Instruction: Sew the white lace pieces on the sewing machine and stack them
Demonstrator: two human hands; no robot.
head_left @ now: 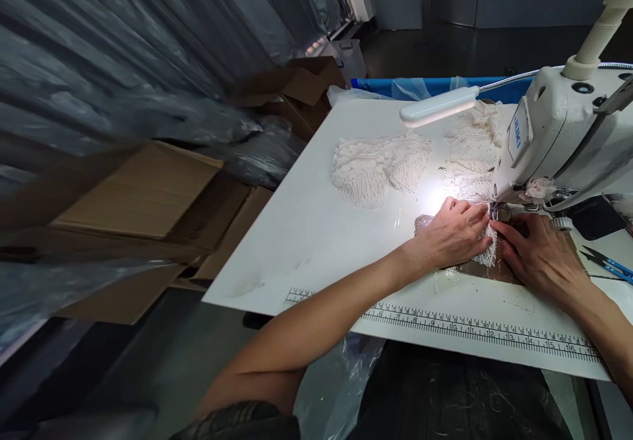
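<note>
A strip of white lace (488,250) lies under the presser foot (499,212) of a white sewing machine (548,123). My left hand (455,234) presses on the lace from the left, fingers bunched close to the needle area. From the right, my right hand (541,255) reaches in with its fingertips at the lace's edge beside the foot. Its fingers are bent and partly hidden under the machine head. More lace (469,179) runs back behind the foot. Brown material (475,270) shows beneath both hands.
Folded lace pieces (380,166) lie on the white table (316,242), left of the machine. A lit lamp (438,107) hangs above. Blue-handled thread snips (613,268) and a dark flat object (596,217) sit at right. A printed ruler (475,328) lines the front edge; open cardboard boxes (138,189) stand left.
</note>
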